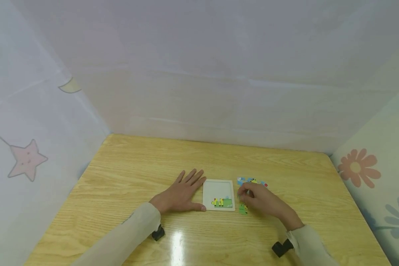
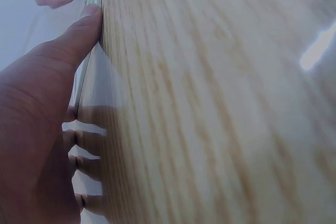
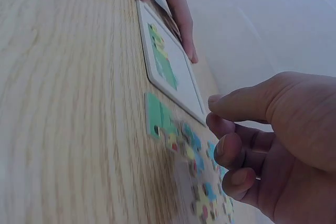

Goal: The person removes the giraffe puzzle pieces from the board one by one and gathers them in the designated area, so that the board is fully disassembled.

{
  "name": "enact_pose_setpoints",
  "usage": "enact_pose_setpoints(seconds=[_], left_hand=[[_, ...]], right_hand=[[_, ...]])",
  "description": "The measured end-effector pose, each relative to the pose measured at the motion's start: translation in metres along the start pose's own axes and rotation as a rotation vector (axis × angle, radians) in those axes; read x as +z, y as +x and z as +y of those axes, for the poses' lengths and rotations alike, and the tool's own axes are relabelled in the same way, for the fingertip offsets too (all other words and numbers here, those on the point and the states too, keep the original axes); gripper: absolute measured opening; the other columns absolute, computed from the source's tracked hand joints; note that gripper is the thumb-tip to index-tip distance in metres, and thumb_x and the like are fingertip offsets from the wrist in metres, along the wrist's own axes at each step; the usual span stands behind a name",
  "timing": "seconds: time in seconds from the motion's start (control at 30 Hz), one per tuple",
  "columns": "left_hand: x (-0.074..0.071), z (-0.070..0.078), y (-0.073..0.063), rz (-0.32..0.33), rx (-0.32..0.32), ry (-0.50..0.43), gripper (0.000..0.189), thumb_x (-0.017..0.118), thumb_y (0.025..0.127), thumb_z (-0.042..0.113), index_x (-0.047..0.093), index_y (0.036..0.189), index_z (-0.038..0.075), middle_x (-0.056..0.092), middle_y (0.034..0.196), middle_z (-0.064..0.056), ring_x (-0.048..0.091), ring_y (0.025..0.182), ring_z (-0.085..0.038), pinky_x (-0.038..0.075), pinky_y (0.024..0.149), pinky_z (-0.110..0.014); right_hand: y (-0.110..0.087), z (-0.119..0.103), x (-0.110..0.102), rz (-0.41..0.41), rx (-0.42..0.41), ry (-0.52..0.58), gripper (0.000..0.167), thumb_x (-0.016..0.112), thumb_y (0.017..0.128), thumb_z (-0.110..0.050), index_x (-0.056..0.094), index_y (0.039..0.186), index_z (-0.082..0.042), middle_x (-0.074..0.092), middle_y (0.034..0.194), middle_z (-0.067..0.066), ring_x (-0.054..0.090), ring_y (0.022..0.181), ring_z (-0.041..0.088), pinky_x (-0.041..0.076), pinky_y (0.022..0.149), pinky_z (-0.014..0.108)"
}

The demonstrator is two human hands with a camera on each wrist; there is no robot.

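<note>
A square white puzzle tray (image 1: 218,209) lies on the table, with joined green and yellow jigsaw pieces (image 1: 223,203) along its lower right part. My left hand (image 1: 183,194) rests flat at the tray's left side, fingers spread, thumb at its lower left corner. Just right of the tray hovers my right hand (image 1: 261,199), its fingers loosely bent and thumb near the index finger. No piece shows between those fingertips in the right wrist view. Below and around that hand lie loose jigsaw pieces (image 3: 203,200), among them a green piece (image 3: 156,114) near the tray's corner.
The wooden table (image 1: 146,155) has a glare spot (image 1: 177,244) near the front. Pale cloth walls (image 1: 219,111) with printed shapes stand behind and at both sides. More blue and yellow pieces (image 1: 252,180) lie beyond the right hand.
</note>
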State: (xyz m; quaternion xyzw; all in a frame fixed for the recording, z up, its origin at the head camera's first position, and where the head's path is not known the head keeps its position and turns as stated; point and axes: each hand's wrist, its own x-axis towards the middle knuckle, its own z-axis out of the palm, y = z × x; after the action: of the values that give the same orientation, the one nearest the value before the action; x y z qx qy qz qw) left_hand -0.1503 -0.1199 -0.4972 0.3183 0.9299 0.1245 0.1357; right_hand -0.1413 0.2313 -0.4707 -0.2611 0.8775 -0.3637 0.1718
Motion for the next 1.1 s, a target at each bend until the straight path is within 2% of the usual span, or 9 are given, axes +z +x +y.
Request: enact_pose_setpoints(seconds=[0.23,0.43,0.63,0.87,1.1], left_hand=[[0.0,0.002,-0.001,0.01,0.005,-0.012,0.109,0.055,0.093,0.082,0.02,0.173,0.017,0.007,0.183,-0.006,0.005,0.17,-0.033,0.007,0.136,-0.064],[-0.001,0.003,-0.001,0.009,0.005,-0.003,0.109,0.055,0.093,0.083,0.019,0.173,0.017,0.007,0.183,-0.007,0.005,0.17,-0.033,0.007,0.136,-0.064],[-0.001,0.003,-0.002,0.01,0.006,-0.004,0.109,0.053,0.094,0.083,0.017,0.173,0.018,0.005,0.183,-0.006,0.004,0.171,-0.031,0.006,0.136,-0.064],[-0.001,0.002,-0.002,0.013,0.003,-0.015,0.108,0.054,0.093,0.083,0.019,0.173,0.018,0.006,0.183,-0.005,0.005,0.171,-0.031,0.006,0.137,-0.063],[-0.001,0.002,-0.002,0.012,0.001,-0.018,0.108,0.055,0.094,0.082,0.019,0.173,0.018,0.006,0.183,-0.006,0.005,0.171,-0.032,0.006,0.137,-0.064]], right_hand=[[0.019,-0.016,0.011,-0.036,0.01,-0.005,0.011,0.063,0.108,-0.019,0.072,0.114,-0.015,0.068,0.098,-0.005,0.055,0.079,0.007,0.052,0.069,0.024],[0.032,-0.024,0.021,-0.075,-0.018,-0.004,0.01,0.064,0.108,-0.016,0.072,0.113,-0.014,0.068,0.096,-0.004,0.056,0.078,0.006,0.052,0.068,0.023],[0.039,-0.03,0.028,-0.105,-0.008,-0.01,0.009,0.065,0.105,-0.012,0.073,0.11,-0.014,0.068,0.098,-0.004,0.056,0.078,0.006,0.051,0.07,0.022],[0.045,-0.035,0.032,-0.143,-0.01,-0.05,0.008,0.073,0.101,-0.013,0.071,0.108,-0.01,0.066,0.089,-0.003,0.056,0.074,0.006,0.051,0.067,0.022],[0.044,-0.038,0.032,-0.136,0.018,-0.08,0.014,0.077,0.099,-0.018,0.067,0.107,-0.014,0.064,0.106,-0.003,0.056,0.09,0.013,0.051,0.077,0.025]])
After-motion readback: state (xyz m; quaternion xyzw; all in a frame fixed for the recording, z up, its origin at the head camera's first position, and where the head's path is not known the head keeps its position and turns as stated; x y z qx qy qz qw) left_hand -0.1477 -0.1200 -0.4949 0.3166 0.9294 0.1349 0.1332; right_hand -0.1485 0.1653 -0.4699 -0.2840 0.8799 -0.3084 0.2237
